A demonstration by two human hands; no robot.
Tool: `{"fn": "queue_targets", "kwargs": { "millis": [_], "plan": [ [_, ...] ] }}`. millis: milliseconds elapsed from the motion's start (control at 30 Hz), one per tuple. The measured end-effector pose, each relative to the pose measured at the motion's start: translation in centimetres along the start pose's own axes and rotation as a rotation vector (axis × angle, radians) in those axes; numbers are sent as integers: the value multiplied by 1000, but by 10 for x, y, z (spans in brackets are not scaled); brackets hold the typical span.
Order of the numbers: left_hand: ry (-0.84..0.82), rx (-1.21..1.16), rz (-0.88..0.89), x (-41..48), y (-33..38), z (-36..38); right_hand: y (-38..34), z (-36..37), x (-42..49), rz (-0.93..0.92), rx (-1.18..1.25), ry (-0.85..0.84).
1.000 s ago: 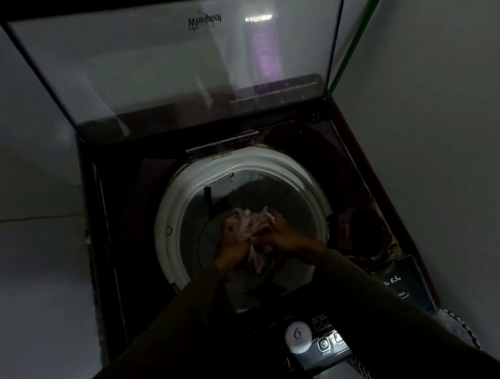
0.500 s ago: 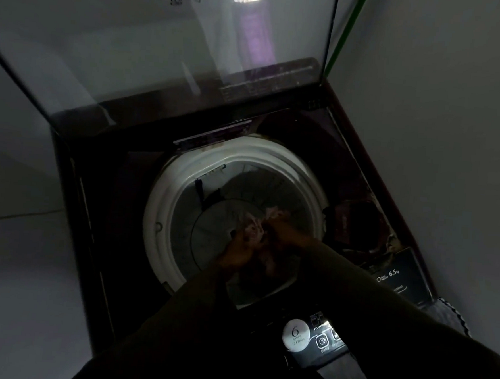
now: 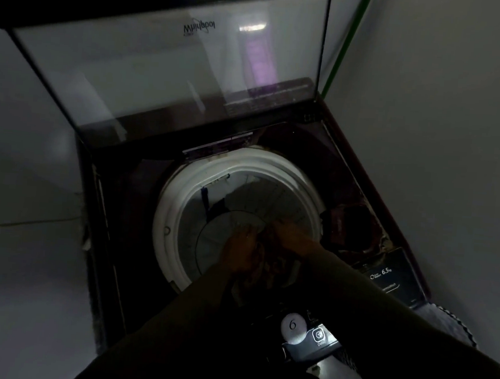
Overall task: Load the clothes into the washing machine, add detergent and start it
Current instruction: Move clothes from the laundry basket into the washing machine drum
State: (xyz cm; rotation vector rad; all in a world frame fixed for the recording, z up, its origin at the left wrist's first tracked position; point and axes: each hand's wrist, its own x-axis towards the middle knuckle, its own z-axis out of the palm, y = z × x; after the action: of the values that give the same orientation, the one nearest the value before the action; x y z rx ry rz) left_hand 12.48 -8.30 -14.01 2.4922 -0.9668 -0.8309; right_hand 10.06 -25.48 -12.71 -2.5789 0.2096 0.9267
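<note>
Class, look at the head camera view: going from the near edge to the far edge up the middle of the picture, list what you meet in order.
Round sticker marked 6 → the two hands, left hand and right hand, in the drum → far side of the white tub ring → raised glass lid with its logo.

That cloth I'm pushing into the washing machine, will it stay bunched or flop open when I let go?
Likely floppy: the cloth looks crumpled between the left hand and right hand, with no stiff edges. It probably weighs little, since it bunches small. It may spread loosely inside the tub, though the dim light hides detail.
</note>
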Motion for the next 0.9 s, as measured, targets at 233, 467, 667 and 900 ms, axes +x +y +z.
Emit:
{"fn": "queue_targets", "kwargs": {
  "millis": [233, 467, 667, 900],
  "plan": [
    [78, 156, -58, -20, 31, -41, -19, -36, -50, -5, -203, 209],
    [354, 229, -83, -32, 78, -56, -10, -55, -114, -4, -267, 565],
    [466, 241, -9, -34, 142, -60, 24, -64, -167, 63, -212, 670],
    [409, 304, 54, -34, 223, -25, 94, -45, -239, 176, -161, 729]
  ]
}}
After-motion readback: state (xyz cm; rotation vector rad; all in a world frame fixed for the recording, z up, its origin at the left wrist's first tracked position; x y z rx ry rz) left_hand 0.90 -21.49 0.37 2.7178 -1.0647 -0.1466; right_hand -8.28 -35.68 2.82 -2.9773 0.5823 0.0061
